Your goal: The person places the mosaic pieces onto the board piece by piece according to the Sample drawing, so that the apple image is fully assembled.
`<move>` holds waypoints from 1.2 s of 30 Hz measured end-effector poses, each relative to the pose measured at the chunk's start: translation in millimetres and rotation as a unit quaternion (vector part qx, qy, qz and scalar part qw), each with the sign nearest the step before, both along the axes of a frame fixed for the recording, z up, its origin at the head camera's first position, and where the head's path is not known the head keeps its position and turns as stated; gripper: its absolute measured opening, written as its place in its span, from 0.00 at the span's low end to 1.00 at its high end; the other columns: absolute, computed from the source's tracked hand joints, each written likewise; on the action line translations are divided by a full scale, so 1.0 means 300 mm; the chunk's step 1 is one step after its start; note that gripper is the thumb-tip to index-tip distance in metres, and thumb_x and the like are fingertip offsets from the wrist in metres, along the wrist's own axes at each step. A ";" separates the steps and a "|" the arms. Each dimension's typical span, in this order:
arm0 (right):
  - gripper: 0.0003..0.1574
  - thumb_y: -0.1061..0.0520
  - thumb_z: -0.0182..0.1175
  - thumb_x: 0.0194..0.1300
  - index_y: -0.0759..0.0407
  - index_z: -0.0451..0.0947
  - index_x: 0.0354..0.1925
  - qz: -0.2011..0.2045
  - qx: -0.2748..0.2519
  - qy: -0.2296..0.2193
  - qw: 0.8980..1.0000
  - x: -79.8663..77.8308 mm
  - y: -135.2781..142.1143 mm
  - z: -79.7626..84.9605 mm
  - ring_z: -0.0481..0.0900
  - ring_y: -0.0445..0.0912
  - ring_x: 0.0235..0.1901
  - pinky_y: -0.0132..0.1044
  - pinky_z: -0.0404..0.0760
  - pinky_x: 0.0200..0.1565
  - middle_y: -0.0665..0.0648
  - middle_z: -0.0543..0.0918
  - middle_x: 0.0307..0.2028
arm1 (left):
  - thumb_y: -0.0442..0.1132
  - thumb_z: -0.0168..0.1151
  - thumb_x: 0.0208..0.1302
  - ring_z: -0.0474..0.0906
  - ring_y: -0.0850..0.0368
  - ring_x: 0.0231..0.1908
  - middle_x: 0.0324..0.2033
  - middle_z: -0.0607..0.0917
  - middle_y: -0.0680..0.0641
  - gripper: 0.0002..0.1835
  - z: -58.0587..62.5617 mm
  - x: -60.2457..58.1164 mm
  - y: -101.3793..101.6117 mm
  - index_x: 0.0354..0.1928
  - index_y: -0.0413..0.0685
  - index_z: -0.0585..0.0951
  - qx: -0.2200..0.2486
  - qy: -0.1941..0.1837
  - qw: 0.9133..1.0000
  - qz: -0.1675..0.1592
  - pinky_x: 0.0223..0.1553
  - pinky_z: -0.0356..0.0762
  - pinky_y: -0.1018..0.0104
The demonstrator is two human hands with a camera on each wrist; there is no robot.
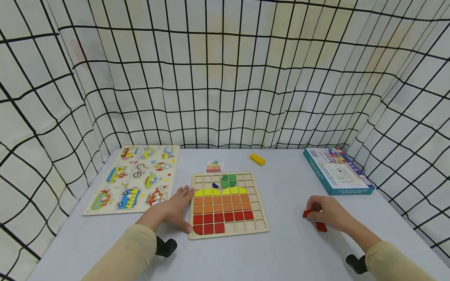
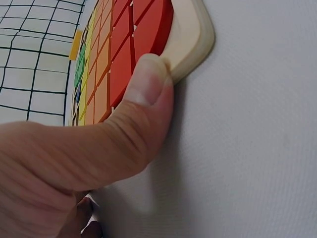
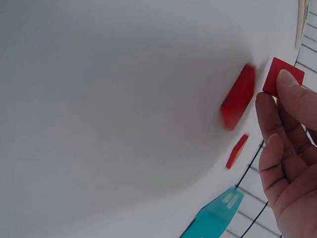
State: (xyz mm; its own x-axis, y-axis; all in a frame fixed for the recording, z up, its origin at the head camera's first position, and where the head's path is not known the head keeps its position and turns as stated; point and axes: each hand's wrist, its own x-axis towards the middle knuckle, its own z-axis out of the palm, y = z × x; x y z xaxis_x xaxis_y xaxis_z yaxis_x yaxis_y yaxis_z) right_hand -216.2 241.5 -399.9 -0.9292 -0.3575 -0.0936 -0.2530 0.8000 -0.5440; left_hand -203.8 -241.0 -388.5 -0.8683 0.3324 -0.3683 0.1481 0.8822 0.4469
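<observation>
A wooden grid board (image 1: 261, 218) holds red, orange, yellow and green tiles in rows, with a small dark blue piece (image 1: 215, 185) near its top. My left hand (image 1: 177, 208) rests along the board's left side, fingers extended. In the left wrist view, the thumb (image 2: 146, 82) touches the board's edge by a rounded red tile (image 2: 154, 29). To the right of the board, my right hand (image 1: 328, 212) pinches a square red tile (image 3: 273, 74) between thumb and fingers. Two more red tiles, one larger in view (image 3: 238, 96) and one smaller (image 3: 237, 151), lie on the table nearby.
A picture puzzle board (image 1: 140, 179) lies at the left. Behind the grid board are a small pattern card (image 1: 214, 166) and a yellow block (image 1: 258, 159). A teal-edged box (image 1: 337, 171) lies at the back right. Black netting (image 1: 225, 78) over white cloth surrounds the table.
</observation>
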 end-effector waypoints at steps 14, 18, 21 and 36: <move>0.06 0.62 0.69 0.65 0.52 0.81 0.37 0.067 -0.066 -0.015 0.995 -0.024 -0.382 0.006 0.79 0.44 0.38 0.27 0.83 0.41 0.48 0.84 0.37 | 0.46 0.83 0.48 0.36 0.30 0.80 0.80 0.46 0.30 0.65 0.000 0.003 0.002 0.80 0.35 0.50 0.005 0.000 1.000 0.002 0.78 0.46 0.34; 0.05 0.61 0.68 0.66 0.52 0.81 0.37 0.090 -0.072 -0.027 0.993 -0.014 -0.494 -0.003 0.79 0.42 0.36 0.26 0.81 0.40 0.47 0.83 0.36 | 0.46 0.83 0.48 0.35 0.30 0.80 0.80 0.45 0.30 0.65 0.001 0.004 0.001 0.80 0.35 0.50 0.007 -0.001 1.000 0.003 0.79 0.45 0.34; 0.04 0.60 0.68 0.67 0.52 0.82 0.37 0.115 -0.069 -0.026 0.991 -0.001 -0.565 -0.009 0.77 0.41 0.36 0.25 0.80 0.39 0.46 0.82 0.35 | 0.47 0.83 0.47 0.36 0.30 0.80 0.80 0.46 0.30 0.65 -0.004 0.002 -0.001 0.80 0.35 0.50 0.004 0.003 1.000 0.002 0.79 0.45 0.34; 0.02 0.59 0.69 0.66 0.54 0.86 0.34 0.147 -0.029 -0.017 0.989 0.047 -0.691 -0.008 0.75 0.38 0.32 0.26 0.79 0.35 0.43 0.83 0.29 | 0.47 0.83 0.47 0.36 0.30 0.80 0.80 0.46 0.30 0.66 -0.003 0.003 0.001 0.80 0.33 0.50 -0.002 0.009 1.000 -0.003 0.79 0.44 0.35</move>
